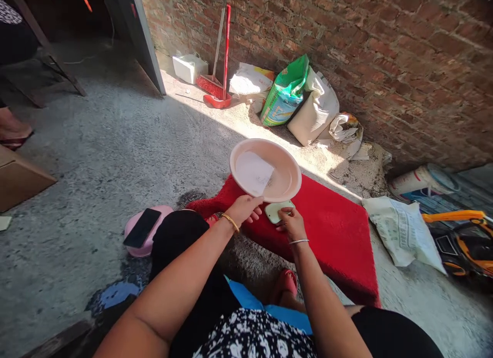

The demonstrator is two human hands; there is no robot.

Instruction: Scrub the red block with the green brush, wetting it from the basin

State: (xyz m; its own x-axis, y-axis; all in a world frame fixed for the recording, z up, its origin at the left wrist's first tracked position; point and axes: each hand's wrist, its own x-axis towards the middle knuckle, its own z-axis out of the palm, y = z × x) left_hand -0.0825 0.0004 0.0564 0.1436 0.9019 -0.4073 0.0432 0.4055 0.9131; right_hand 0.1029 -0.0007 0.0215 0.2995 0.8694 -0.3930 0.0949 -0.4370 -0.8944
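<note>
We tip a round pink plastic basin (269, 165) up on its near rim over the fuzzy red mat (331, 229); milky water lies in it. Our left hand (245, 208) grips that rim, fingers curled under. Our right hand (291, 222) closes on a pale green rounded bar (276, 212), just below the basin, on the mat. On a pink round stool (144, 242) rests a black phone (142, 227). By the brick wall (385, 44) slump a green printed sack (284, 93), writing unreadable, and a white sack (314, 109).
</note>
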